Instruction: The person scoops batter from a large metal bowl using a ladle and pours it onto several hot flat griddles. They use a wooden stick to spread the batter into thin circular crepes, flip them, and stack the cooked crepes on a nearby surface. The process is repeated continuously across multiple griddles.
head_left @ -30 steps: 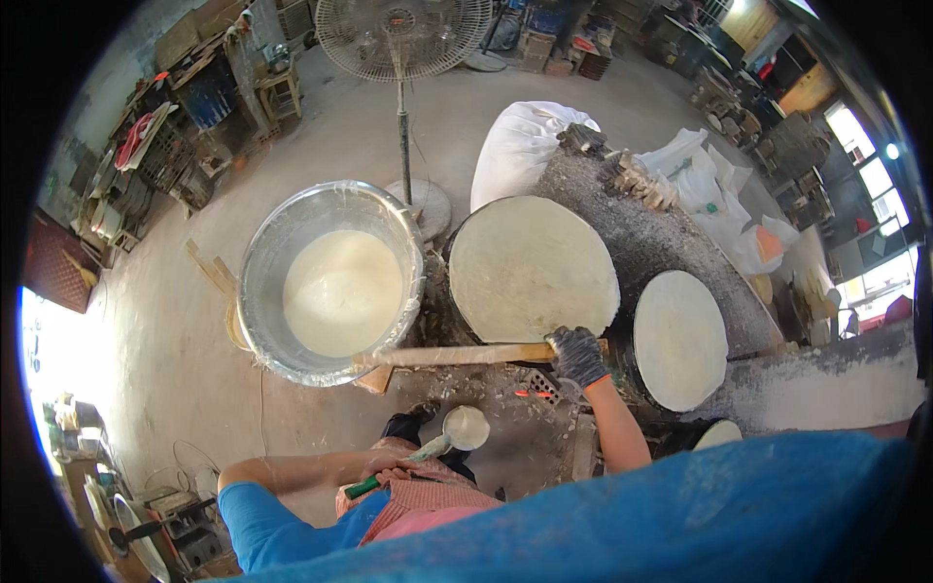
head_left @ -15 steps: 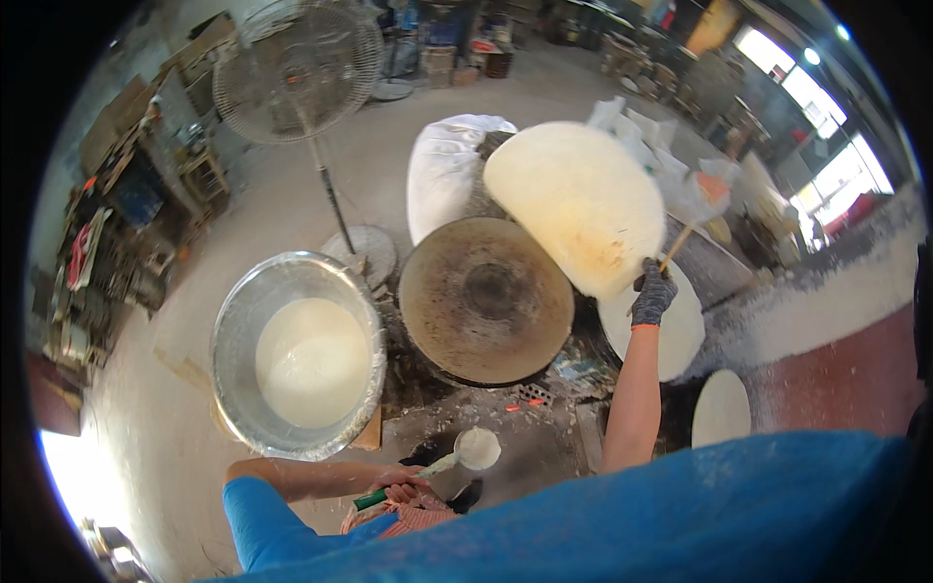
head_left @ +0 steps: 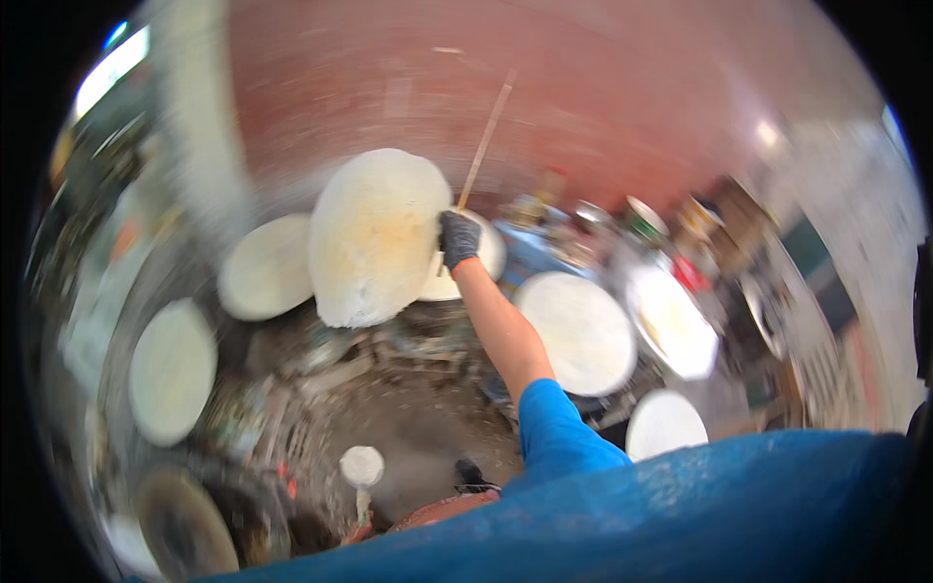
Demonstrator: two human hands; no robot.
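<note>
My right hand [head_left: 460, 240], in a dark knitted glove, is closed around a thin wooden stick [head_left: 491, 131] that points up and away. The same hand is at the right edge of a large, thin pale pancake [head_left: 379, 233] with light brown patches, which hangs raised beside it. Low in the picture, my left hand [head_left: 358, 534] shows only in part, closed on the handle of a ladle [head_left: 362, 466] with whitish stuff in its bowl. A dark round griddle [head_left: 185, 525] lies at the lower left.
Several pale round discs stand around: one on the left [head_left: 173, 372], one beside the pancake [head_left: 267, 267], one right of my arm [head_left: 575, 333]. A red wall [head_left: 583, 87] rises behind. Tubs and a metal bowl [head_left: 591, 214] sit at the right.
My view has swung right, so the griddle is now at lower left, and the batter basin and fan are out of sight. The pancake has moved with my right hand, away from the griddle.
</note>
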